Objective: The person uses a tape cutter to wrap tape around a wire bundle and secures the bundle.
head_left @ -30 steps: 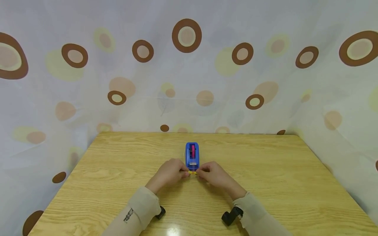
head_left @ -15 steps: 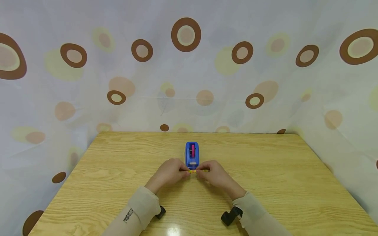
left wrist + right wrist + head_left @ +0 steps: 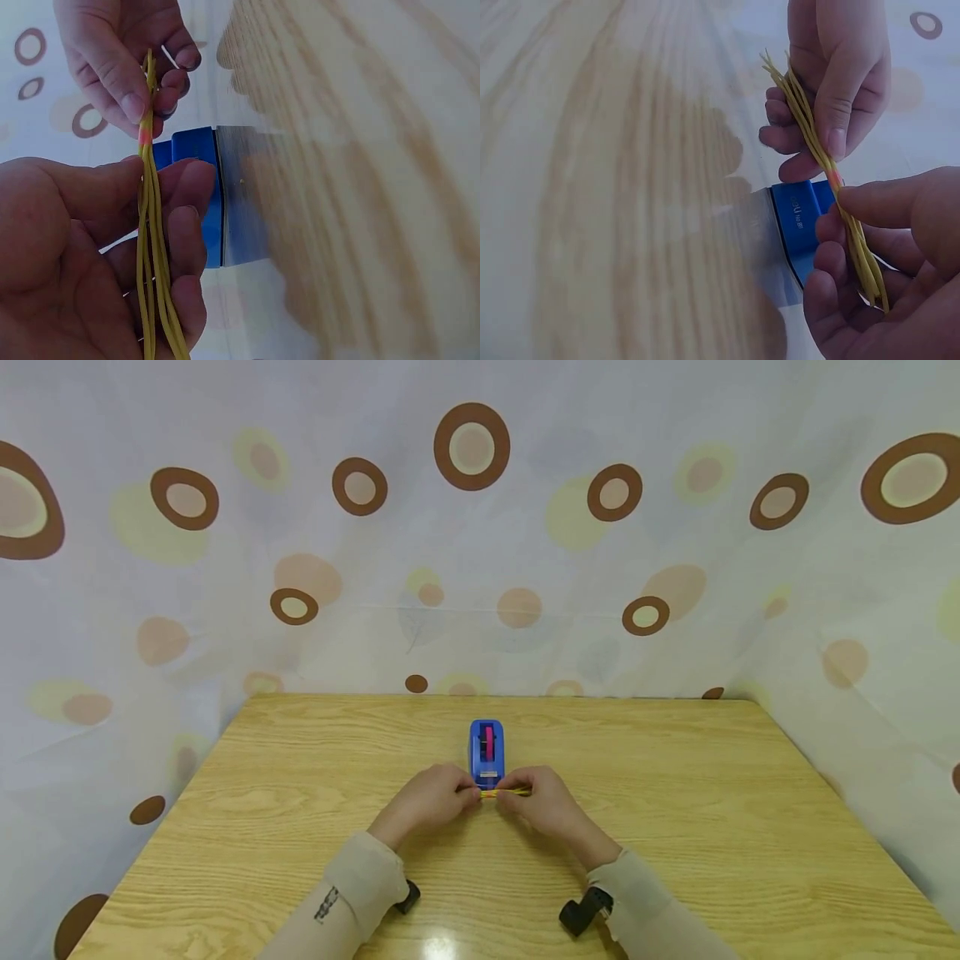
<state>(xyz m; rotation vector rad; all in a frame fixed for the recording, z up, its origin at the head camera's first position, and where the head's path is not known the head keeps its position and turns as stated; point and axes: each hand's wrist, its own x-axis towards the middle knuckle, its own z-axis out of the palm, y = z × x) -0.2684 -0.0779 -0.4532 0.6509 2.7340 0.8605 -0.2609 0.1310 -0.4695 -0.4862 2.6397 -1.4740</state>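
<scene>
A bundle of thin yellow strands (image 3: 152,217) runs between both hands, with a band of pink tape (image 3: 835,178) round its middle. My left hand (image 3: 431,797) pinches it between thumb and fingers on one side of the tape. On the other side, my right hand (image 3: 546,802) pinches it the same way. Loose strand ends fan out past the left hand in the right wrist view. Just beyond the hands stands a blue tape dispenser (image 3: 487,767) carrying a pink roll (image 3: 489,743). The hands partly cover its front end.
The wooden table (image 3: 337,735) extends on both sides of the dispenser. A pale curtain (image 3: 420,543) with brown rings hangs behind and beside it. Black wrist cameras (image 3: 581,912) sit under the sleeve cuffs.
The bundle's right end now shows beyond my right fingers, where it was hidden a second ago. Both hands keep their pinch in almost the same place; the dispenser stays put.
</scene>
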